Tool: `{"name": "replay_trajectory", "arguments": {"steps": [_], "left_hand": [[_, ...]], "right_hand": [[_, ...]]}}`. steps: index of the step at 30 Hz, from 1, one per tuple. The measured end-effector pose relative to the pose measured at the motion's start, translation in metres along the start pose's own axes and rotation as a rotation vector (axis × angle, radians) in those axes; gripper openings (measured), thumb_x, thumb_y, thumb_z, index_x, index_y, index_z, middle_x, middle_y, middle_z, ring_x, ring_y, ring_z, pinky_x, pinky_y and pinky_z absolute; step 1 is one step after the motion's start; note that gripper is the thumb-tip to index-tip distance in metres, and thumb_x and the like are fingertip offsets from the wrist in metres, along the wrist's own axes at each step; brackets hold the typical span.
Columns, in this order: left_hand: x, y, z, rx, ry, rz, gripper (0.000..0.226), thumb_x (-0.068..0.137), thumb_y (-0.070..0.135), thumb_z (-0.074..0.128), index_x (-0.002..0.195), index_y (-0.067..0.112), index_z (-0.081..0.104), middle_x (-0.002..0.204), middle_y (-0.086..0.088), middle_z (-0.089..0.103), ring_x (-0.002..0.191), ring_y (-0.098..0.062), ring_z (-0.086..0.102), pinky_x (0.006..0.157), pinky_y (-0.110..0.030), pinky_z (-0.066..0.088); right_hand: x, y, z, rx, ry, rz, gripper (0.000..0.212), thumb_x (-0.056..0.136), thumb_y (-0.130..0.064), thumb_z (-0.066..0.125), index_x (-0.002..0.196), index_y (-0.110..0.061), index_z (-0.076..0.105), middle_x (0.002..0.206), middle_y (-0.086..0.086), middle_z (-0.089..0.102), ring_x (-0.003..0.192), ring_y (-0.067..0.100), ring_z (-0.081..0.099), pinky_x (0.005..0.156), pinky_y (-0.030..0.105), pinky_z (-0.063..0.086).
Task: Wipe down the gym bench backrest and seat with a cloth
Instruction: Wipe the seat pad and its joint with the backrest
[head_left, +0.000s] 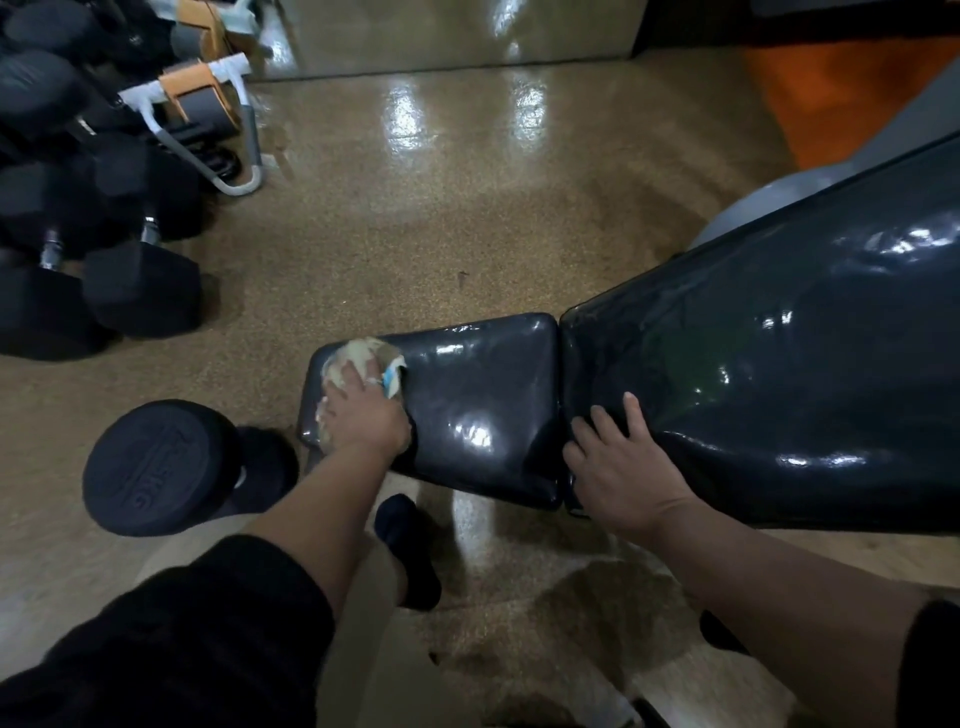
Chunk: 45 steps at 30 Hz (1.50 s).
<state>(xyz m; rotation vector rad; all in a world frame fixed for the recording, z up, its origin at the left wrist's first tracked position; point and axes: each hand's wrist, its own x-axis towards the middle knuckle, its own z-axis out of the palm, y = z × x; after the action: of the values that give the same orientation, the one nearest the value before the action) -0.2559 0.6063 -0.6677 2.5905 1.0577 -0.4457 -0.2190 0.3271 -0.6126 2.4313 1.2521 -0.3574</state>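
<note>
The left hand (363, 410) presses a crumpled pale cloth (358, 364) onto the far end of the glossy dark padded bench seat (483, 405). The right hand (623, 467) rests flat, fingers spread, on the lower end of the shiny dark backrest (779, 374) (it slopes upward to the right). Black hexagonal dumbbells (140, 291) lie on the speckled brown floor (415, 223) to the left.

My cloth (358, 358) is off-white with a blue patch — the seat (467, 405) and backrest (779, 364) under it glossy black. The floor (415, 234) is speckled tan, the dumbbells (140, 286) matte black, my sleeves (208, 639) black.
</note>
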Motion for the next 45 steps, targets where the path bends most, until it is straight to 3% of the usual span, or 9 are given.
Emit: {"name": "replay_trajectory", "arguments": {"steps": [5, 7, 10, 14, 21, 26, 34, 41, 45], "left_hand": [[-0.034, 0.053, 0.018, 0.113, -0.089, 0.243, 0.069, 0.093, 0.019, 0.04, 0.151, 0.025, 0.003, 0.158, -0.007, -0.009, 0.143, -0.035, -0.006, 0.116, -0.05, 0.008], [-0.048, 0.069, 0.023, 0.142, -0.122, 0.322, 0.072, 0.09, 0.014, 0.042, 0.151, 0.023, 0.004, 0.158, -0.008, -0.008, 0.144, -0.035, -0.006, 0.117, -0.048, 0.008], [-0.063, 0.086, 0.028, 0.125, -0.149, 0.4, 0.067, 0.092, 0.011, 0.04, 0.151, 0.019, 0.01, 0.158, -0.009, -0.003, 0.144, -0.034, -0.003, 0.117, -0.044, 0.013], [-0.091, 0.118, 0.042, 0.033, -0.269, 0.478, 0.067, 0.087, 0.011, 0.054, 0.147, 0.013, 0.024, 0.157, -0.012, 0.001, 0.144, -0.033, 0.002, 0.114, -0.044, 0.021], [-0.119, 0.146, 0.039, -0.291, -0.3, 0.254, 0.036, 0.091, 0.005, 0.044, 0.127, 0.003, 0.044, 0.131, -0.016, 0.049, 0.117, -0.032, 0.049, 0.09, -0.033, 0.039], [-0.131, 0.155, 0.018, -0.442, -0.27, 0.171, 0.026, 0.093, 0.017, 0.045, 0.114, 0.006, 0.058, 0.12, -0.014, 0.059, 0.111, -0.032, 0.055, 0.09, -0.03, 0.042], [-0.17, 0.179, -0.007, -0.776, -0.247, 0.494, 0.038, 0.093, 0.012, 0.051, 0.131, 0.019, 0.054, 0.117, 0.016, 0.051, 0.107, -0.002, 0.05, 0.084, -0.007, 0.031], [-0.124, 0.142, 0.027, -0.457, -0.277, 0.278, 0.026, 0.093, 0.02, 0.054, 0.112, 0.004, 0.062, 0.116, -0.015, 0.063, 0.108, -0.03, 0.057, 0.085, -0.029, 0.041], [-0.106, 0.143, 0.024, -0.337, -0.273, 0.23, 0.025, 0.093, 0.018, 0.052, 0.108, 0.001, 0.062, 0.113, -0.017, 0.063, 0.107, -0.033, 0.057, 0.084, -0.032, 0.043]], "right_hand": [[-0.003, 0.006, -0.014, 0.418, 0.376, 0.019, 0.019, 0.079, -0.017, 0.053, 0.086, -0.012, 0.07, 0.091, 0.006, 0.066, 0.088, 0.026, 0.062, 0.097, 0.033, 0.037], [-0.013, 0.012, -0.023, 0.358, 0.369, -0.052, 0.012, 0.078, -0.015, 0.059, 0.078, -0.013, 0.071, 0.084, 0.003, 0.066, 0.08, 0.021, 0.061, 0.084, 0.032, 0.048], [-0.034, 0.015, -0.02, 0.317, 0.182, -0.103, 0.013, 0.081, -0.018, 0.056, 0.082, -0.016, 0.069, 0.089, 0.002, 0.063, 0.084, 0.021, 0.059, 0.095, 0.036, 0.043], [-0.065, 0.018, -0.016, 0.183, 0.24, -0.037, 0.013, 0.061, -0.021, 0.055, 0.061, -0.018, 0.067, 0.074, 0.003, 0.063, 0.077, 0.025, 0.063, 0.096, 0.049, 0.046], [-0.093, 0.049, -0.022, 0.15, 0.37, 0.084, 0.018, 0.056, -0.016, 0.076, 0.074, -0.017, 0.073, 0.095, 0.003, 0.069, 0.103, 0.026, 0.064, 0.104, 0.046, 0.028], [-0.091, 0.04, -0.022, 0.166, 0.393, 0.092, 0.015, 0.058, -0.019, 0.076, 0.073, -0.019, 0.073, 0.093, 0.001, 0.07, 0.101, 0.025, 0.064, 0.108, 0.042, 0.031], [-0.087, 0.039, -0.023, 0.357, 0.568, 0.234, 0.026, 0.073, -0.013, 0.041, 0.076, -0.006, 0.066, 0.078, 0.007, 0.06, 0.086, 0.027, 0.061, 0.107, 0.038, 0.03], [-0.089, 0.038, -0.019, 0.225, 0.467, 0.229, 0.034, 0.073, -0.011, 0.034, 0.073, -0.006, 0.068, 0.088, 0.011, 0.066, 0.099, 0.03, 0.062, 0.11, 0.046, 0.029], [-0.089, 0.039, -0.018, 0.165, 0.461, 0.183, 0.009, 0.066, -0.006, 0.066, 0.074, -0.008, 0.068, 0.09, 0.01, 0.067, 0.1, 0.029, 0.063, 0.109, 0.047, 0.031]]}}
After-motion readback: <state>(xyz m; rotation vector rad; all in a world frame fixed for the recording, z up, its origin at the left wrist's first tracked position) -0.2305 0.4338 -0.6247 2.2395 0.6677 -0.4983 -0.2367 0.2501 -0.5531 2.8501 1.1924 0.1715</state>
